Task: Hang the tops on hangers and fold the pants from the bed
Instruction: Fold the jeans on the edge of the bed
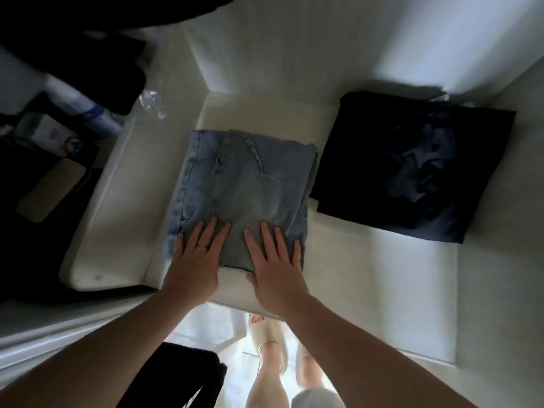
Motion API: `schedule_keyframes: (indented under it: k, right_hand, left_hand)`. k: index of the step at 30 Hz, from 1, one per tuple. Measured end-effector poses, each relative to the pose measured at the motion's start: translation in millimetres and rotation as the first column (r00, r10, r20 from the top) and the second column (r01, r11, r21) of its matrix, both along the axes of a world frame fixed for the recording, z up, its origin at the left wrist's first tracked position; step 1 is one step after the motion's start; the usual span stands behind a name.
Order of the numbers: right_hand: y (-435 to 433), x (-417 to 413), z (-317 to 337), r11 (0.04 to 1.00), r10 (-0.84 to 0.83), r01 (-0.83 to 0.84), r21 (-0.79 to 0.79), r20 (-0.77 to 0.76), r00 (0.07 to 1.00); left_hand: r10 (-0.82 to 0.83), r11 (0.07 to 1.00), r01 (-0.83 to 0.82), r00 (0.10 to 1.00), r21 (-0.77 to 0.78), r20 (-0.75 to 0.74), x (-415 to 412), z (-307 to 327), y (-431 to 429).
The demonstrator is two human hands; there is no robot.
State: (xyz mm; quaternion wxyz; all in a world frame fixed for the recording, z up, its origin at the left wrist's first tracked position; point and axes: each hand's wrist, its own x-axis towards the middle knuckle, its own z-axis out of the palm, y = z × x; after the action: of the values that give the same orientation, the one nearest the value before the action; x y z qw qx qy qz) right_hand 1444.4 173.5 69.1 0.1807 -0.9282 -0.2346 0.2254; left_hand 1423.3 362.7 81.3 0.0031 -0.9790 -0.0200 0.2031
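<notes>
Folded light-blue jeans (244, 184) lie on a white shelf (368, 278) inside a closet. My left hand (197, 257) lies flat on the near left part of the jeans, fingers straight. My right hand (273, 260) presses flat on the near right part, its thumb at the jeans' front edge. To the right of the jeans sits a folded dark navy garment (412, 169), apart from both hands.
White closet walls (294, 54) close in the shelf at the back and right. To the left hang dark clothes (73, 54) above boxes and a bag (50, 189). A black garment (182, 375) lies low at the front, beside my legs and sandals (270, 334).
</notes>
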Motion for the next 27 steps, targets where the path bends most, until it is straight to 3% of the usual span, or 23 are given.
schedule_keyframes:
  k: [15, 21, 27]
  right_hand:
    - [16.6, 153.9, -32.7, 0.995, -0.101, 0.095, 0.043, 0.145, 0.984]
    - [16.2, 152.7, -28.2, 0.995, -0.096, 0.093, 0.022, 0.145, 0.985]
    - [-8.5, 105.5, -15.1, 0.993, -0.039, 0.047, -0.109, 0.076, 0.996]
  left_hand:
    - [-0.019, 1.000, 0.017, 0.996, 0.017, 0.083, 171.8, -29.6, 14.7]
    - [0.014, 0.998, -0.018, 0.997, 0.059, 0.076, 164.7, -19.5, 5.2]
    - [0.218, 0.973, -0.224, 0.971, 0.057, 0.094, 101.5, -15.4, -38.0]
